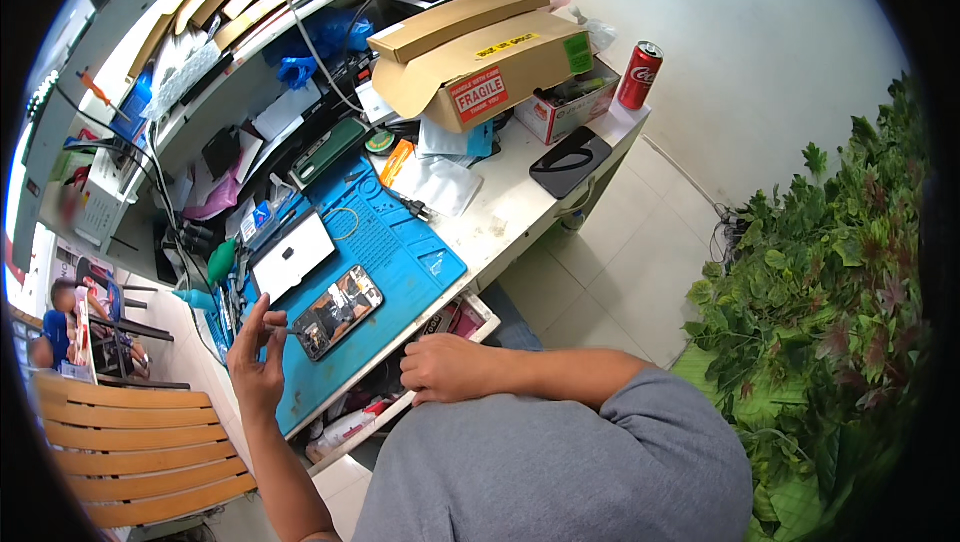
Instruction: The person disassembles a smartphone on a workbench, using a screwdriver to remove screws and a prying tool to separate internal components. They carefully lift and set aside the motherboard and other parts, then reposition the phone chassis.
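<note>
My left hand (257,354) is raised at the left edge of the blue repair mat (425,260), thumb and finger pinched on a thin dark tool (283,329) whose exact kind I cannot make out. Its tip points at the near end of an opened phone (338,312), which lies on the mat with its inner parts showing. A flat white box-like piece (293,254) lies just beyond the phone. My right hand (440,368) is curled closed over the pulled-out drawer (482,318) below the desk edge; whatever its fingers may grip is hidden.
An open cardboard box (420,92), a red soda can (640,75) and a dark phone (570,162) stand or lie at the far right. A green case (328,152) and a green blower bulb (221,262) line the back. A wooden slatted bench (140,452) is left, leafy plants (830,342) right.
</note>
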{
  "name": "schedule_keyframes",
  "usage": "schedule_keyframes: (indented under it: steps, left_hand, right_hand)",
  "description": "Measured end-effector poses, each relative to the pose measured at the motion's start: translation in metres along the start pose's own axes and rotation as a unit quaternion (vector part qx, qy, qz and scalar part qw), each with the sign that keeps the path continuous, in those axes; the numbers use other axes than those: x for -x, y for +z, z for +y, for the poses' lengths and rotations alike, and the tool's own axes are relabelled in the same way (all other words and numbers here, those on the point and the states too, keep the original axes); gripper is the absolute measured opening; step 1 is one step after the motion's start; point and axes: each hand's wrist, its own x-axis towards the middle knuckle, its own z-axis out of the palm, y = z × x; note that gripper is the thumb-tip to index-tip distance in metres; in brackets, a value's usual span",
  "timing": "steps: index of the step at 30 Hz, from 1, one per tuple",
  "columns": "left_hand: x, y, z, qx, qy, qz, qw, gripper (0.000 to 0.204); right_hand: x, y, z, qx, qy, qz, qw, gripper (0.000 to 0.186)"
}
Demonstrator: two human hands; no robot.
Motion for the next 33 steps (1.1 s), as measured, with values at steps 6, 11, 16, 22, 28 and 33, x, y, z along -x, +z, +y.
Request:
schedule_keyframes:
  steps: [6, 11, 16, 22, 28, 33]
  left_hand:
    - [0.011, -0.005, -0.007, -0.051, -0.02, 0.021, 0.998, 0.061]
    - [0.008, -0.001, -0.007, -0.016, -0.037, 0.037, 0.999, 0.061]
    - [0.009, -0.006, -0.015, -0.055, -0.052, 0.037, 0.996, 0.059]
    - [0.008, -0.002, -0.014, -0.03, 0.0, 0.033, 0.999, 0.061]
    - [0.005, -0.002, -0.009, -0.02, -0.02, 0.021, 0.999, 0.061]
    - [0.004, -0.004, -0.013, -0.065, -0.041, 0.002, 0.997, 0.062]
  right_hand:
    - [0.022, 0.001, 0.001, -0.013, -0.004, 0.088, 0.996, 0.031]
    - [0.036, -0.001, -0.001, -0.027, -0.003, 0.138, 0.99, 0.03]
    - [0.039, 0.001, 0.002, -0.037, -0.01, 0.143, 0.989, 0.029]
    - [0.037, 0.006, 0.003, -0.033, -0.01, 0.149, 0.988, 0.028]
    - [0.037, 0.009, 0.005, -0.019, -0.008, 0.136, 0.99, 0.028]
    - [0.038, 0.01, 0.004, -0.017, -0.013, 0.134, 0.991, 0.027]
